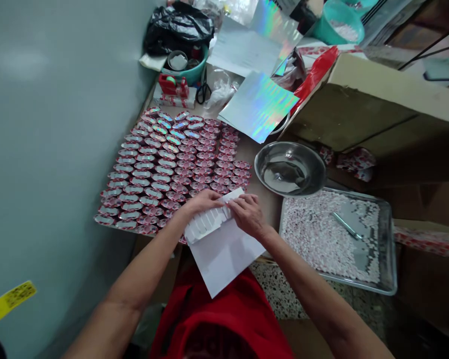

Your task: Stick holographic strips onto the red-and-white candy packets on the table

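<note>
My left hand [205, 201] is closed on the upper left of a white paper sheet [228, 257], held over the table's front edge. Along its upper part, a folded-over or separate white strip [205, 225] shows a row of cut shapes; I cannot tell which. My right hand [247, 214] pinches the paper's upper right, its fingertips close to the left hand's. Under and beyond the hands stand rows of small red-and-white packets [166, 172] with oval tops. Many tops at the left look pale or silvery, while those at the right are pinkish.
A steel bowl [290, 149] stands right of the packets. Below it, a metal tray [391, 249] holds many small white pieces and a pen-like tool [347, 225]. Shiny sheets [260, 104], scissors [203, 92], a red tape dispenser [174, 86] and a cardboard box [392, 89] lie farther back.
</note>
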The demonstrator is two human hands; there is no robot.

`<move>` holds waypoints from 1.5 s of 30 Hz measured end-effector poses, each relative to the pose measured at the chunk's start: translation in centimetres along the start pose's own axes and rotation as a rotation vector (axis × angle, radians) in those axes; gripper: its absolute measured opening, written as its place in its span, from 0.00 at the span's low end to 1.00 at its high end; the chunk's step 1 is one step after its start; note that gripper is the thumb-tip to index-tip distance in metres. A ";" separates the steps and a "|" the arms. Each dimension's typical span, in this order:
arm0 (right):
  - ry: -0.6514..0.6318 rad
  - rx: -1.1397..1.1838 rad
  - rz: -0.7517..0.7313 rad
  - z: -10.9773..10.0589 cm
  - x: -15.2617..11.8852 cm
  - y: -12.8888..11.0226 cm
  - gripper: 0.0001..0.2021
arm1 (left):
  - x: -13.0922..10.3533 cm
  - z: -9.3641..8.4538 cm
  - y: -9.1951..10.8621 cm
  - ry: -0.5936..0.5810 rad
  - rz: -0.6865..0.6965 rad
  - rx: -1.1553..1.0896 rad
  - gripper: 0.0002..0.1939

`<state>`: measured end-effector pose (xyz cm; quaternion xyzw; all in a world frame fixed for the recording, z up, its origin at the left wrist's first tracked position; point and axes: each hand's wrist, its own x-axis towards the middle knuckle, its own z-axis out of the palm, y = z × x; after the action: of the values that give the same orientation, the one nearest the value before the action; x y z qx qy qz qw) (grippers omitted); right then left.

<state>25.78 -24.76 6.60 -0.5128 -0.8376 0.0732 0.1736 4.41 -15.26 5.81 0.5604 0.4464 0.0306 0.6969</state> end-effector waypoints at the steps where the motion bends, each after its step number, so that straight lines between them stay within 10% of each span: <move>1: 0.018 -0.006 -0.003 -0.3 -0.1 0.2 0.10 | 0.2 0.2 0.2 -0.006 0.010 0.058 0.17; 10: -0.001 -0.014 -0.168 0.0 -1.1 2.4 0.08 | 1.1 1.7 0.5 0.034 0.067 0.380 0.11; 25: 0.033 0.086 -0.024 -1.3 -1.2 2.4 0.10 | 1.6 2.2 2.1 0.064 0.017 0.479 0.11; 29: 0.047 0.228 0.212 -2.5 -1.6 1.3 0.06 | 2.8 2.3 2.9 0.171 -0.007 0.671 0.09; 35: 0.181 0.834 0.937 -6.6 -1.4 -2.5 0.14 | 6.5 1.7 4.6 0.387 0.106 0.763 0.12; 40: 0.261 1.482 1.131 -6.2 1.7 -6.0 0.18 | 0.7 1.8 2.0 0.825 0.215 0.212 0.15; 45: 0.169 1.654 1.139 -3.2 4.1 -12.0 0.18 | -9.3 1.5 -2.8 0.589 0.015 -0.657 0.38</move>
<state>15.25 -26.85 14.10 -0.5588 -0.1388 0.6670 0.4729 -1.46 -22.45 8.95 0.2797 0.5883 0.3344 0.6810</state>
